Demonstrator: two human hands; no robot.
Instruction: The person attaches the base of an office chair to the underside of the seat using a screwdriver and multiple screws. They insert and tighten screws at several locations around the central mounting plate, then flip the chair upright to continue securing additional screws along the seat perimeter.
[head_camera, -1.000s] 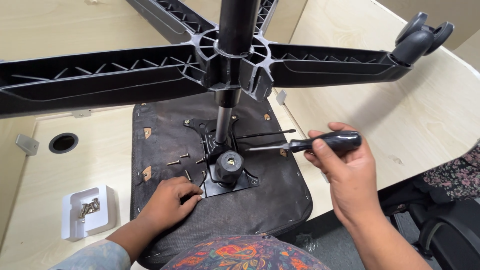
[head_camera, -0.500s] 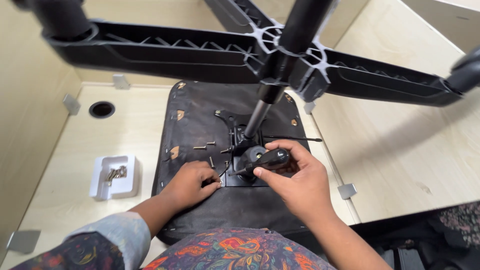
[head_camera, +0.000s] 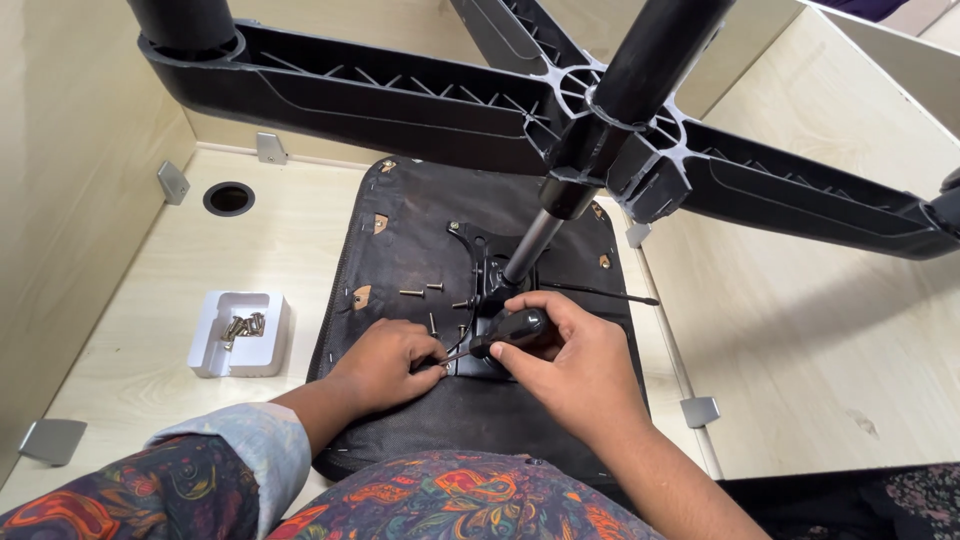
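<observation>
An upturned chair seat (head_camera: 400, 250) lies black side up on a light wooden desk (head_camera: 150, 290), its metal mounting plate (head_camera: 478, 250) at the middle and a gas column rising to the star base (head_camera: 420, 100) overhead. My right hand (head_camera: 570, 365) grips a black-handled screwdriver (head_camera: 510, 330), its shaft pointing left at the plate's near corner. My left hand (head_camera: 385, 362) rests on the seat with its fingertips pinched at the screwdriver tip. Loose screws (head_camera: 412, 293) lie on the seat just beyond the hands.
A small white tray (head_camera: 212, 345) with several screws sits left of the seat. A round cable hole (head_camera: 228, 198) is at the back left. Wooden partitions (head_camera: 830, 290) wall the desk on both sides, with metal brackets (head_camera: 699, 411) at their feet.
My right hand brought the screwdriver from the right down to the plate's near corner, next to my left hand. The view shifted left and closer.
</observation>
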